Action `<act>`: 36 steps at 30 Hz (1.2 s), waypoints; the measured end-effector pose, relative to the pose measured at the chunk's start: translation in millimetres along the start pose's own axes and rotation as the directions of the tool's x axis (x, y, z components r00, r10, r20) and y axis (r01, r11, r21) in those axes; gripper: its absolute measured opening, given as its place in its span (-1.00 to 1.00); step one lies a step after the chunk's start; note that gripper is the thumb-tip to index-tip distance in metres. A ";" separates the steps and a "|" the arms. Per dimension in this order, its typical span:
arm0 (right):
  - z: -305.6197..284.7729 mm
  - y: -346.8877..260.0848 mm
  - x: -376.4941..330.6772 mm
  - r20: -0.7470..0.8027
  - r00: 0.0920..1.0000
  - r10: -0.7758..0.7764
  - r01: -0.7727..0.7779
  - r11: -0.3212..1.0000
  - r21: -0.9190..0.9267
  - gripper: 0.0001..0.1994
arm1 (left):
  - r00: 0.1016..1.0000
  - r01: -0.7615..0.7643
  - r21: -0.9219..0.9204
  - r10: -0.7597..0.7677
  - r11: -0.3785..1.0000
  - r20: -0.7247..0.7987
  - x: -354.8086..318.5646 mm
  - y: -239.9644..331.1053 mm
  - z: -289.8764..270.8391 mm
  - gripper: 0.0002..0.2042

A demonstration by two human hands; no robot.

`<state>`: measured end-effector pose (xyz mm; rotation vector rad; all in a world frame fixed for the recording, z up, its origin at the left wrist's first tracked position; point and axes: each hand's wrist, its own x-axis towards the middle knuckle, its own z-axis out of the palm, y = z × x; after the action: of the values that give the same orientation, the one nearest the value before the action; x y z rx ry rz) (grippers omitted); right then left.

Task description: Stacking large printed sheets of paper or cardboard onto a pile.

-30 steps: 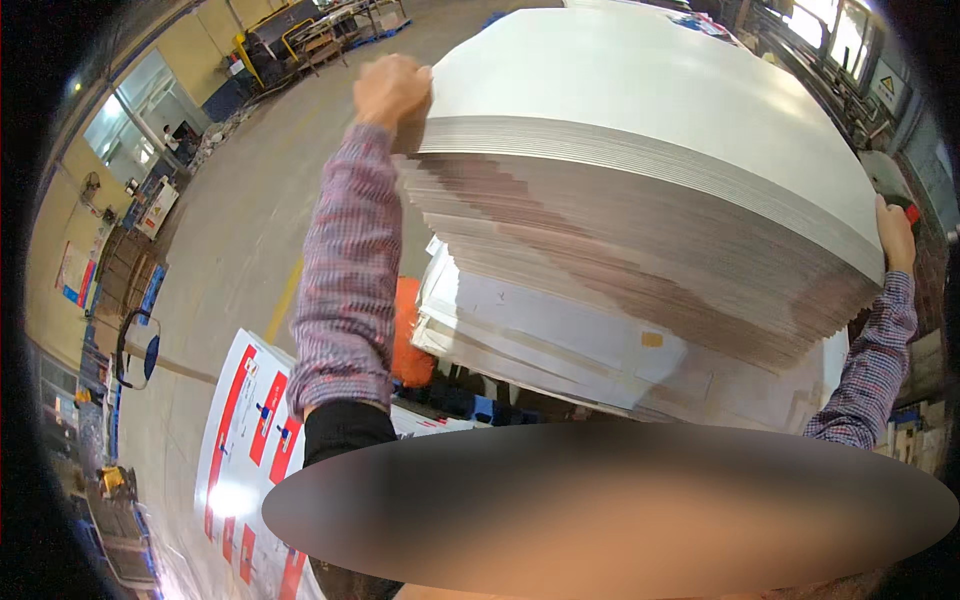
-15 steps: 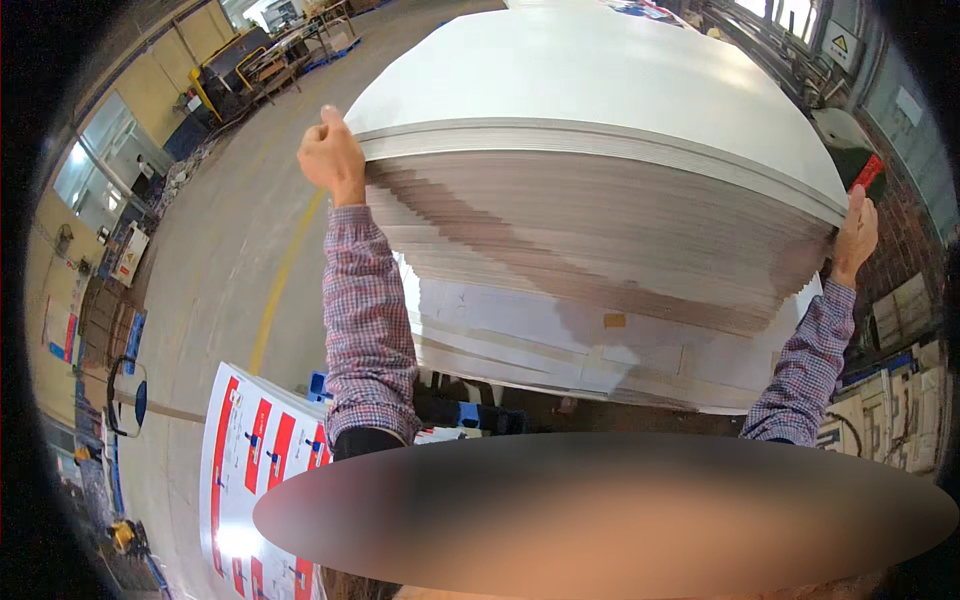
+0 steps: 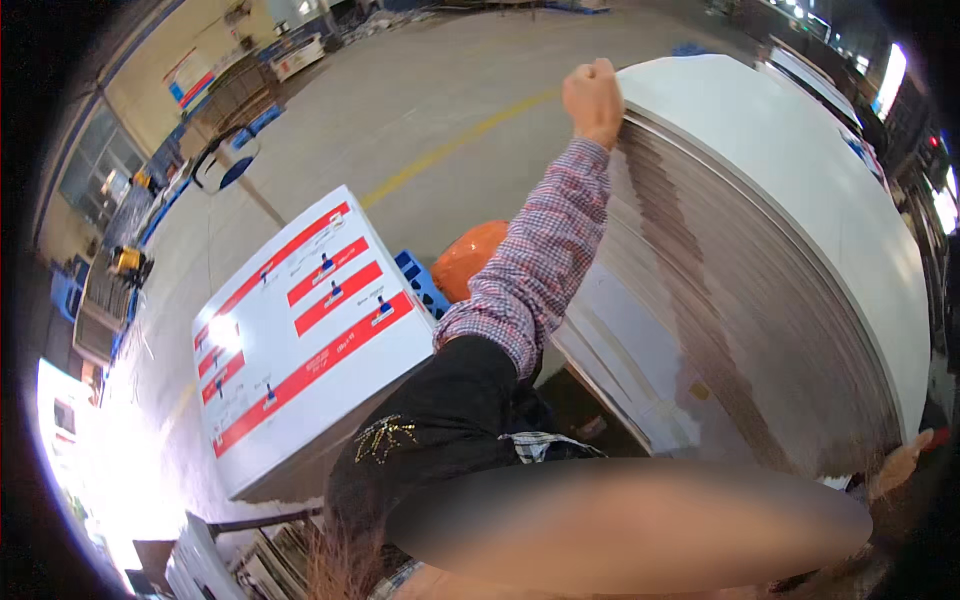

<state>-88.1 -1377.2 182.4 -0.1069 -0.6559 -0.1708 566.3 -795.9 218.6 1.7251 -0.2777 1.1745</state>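
A tall stack of large white-topped cardboard sheets [image 3: 740,250] stands at the right, its layered grey-brown edges towards me. At the far left corner my left hand [image 3: 595,100] is closed round the edge of the uppermost sheets [image 3: 760,130], arm stretched out. My right hand [image 3: 897,466], dim near the picture's right rim, grips the near right corner of the same sheets; its fingers show only in part. A thin upper layer looks distinct from the sheets beneath. Pale sheets with a small tan patch [image 3: 699,391] show low on the stack's front.
Left of me is a second stack, topped by a white sheet printed with red bands [image 3: 330,330]. Beside it are a blue plastic pallet [image 3: 420,285] and a rounded orange object [image 3: 468,262]. A yellow line [image 3: 450,145] crosses the grey floor. Bright light glares at the lower left.
My view has swung left, so the sheet stack now lies farther right and slanted, and the printed stack shows more fully. Both hands stay at the stack's corners.
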 end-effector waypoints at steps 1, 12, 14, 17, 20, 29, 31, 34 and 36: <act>-10.5 7.0 4.8 0.338 0.940 0.047 -0.229 0.822 0.521 -0.48 | 0.987 0.155 -0.116 -0.158 0.981 -0.015 -1.6 16.8 -7.3 -0.81; -13.4 32.7 15.0 0.724 0.673 -0.149 -0.389 -0.904 0.175 -0.32 | 0.925 0.304 -0.207 -0.340 0.930 -0.170 -6.2 29.4 -7.5 -0.71; 1.5 10.3 25.4 0.578 0.757 -0.304 -0.567 -0.745 0.351 -0.44 | 0.985 0.105 -0.123 -0.120 0.987 -0.123 -0.1 21.5 -19.0 -0.80; -34.7 53.3 55.5 0.565 0.793 -0.227 -0.402 -0.892 0.207 -0.51 | 0.998 -0.054 -0.064 0.051 0.996 -0.048 -2.7 13.2 -75.3 -0.87; -69.6 202.5 85.7 0.565 0.815 -0.128 -0.154 -0.988 -0.001 -0.60 | 0.982 -0.027 0.020 0.023 0.999 0.186 -30.6 4.6 -165.6 -0.83; -171.1 711.8 94.9 -0.157 0.985 0.067 -0.094 -0.555 -0.827 -0.85 | 0.824 0.314 0.258 -0.397 0.914 0.404 -107.3 -124.2 -572.3 -0.88; -196.5 787.2 99.1 -0.195 0.955 0.223 -0.069 -0.473 -0.878 -0.80 | 0.844 0.400 0.281 -0.470 0.872 0.257 -110.2 -119.0 -677.5 -0.87; -246.4 847.4 106.6 -0.204 0.910 0.362 0.124 -0.705 -0.699 -0.72 | 0.845 0.460 0.433 -0.533 0.775 0.056 -136.2 -123.2 -802.9 -0.88; -263.0 855.3 114.0 -0.336 0.879 0.340 0.132 -0.848 -0.513 -0.67 | 0.845 0.447 0.640 -0.530 0.625 -0.073 -165.4 -127.9 -873.9 -0.88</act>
<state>321.5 -592.9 6.9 -2.7861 -0.3080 -0.3315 61.4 -73.4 44.5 2.2708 0.5843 0.7749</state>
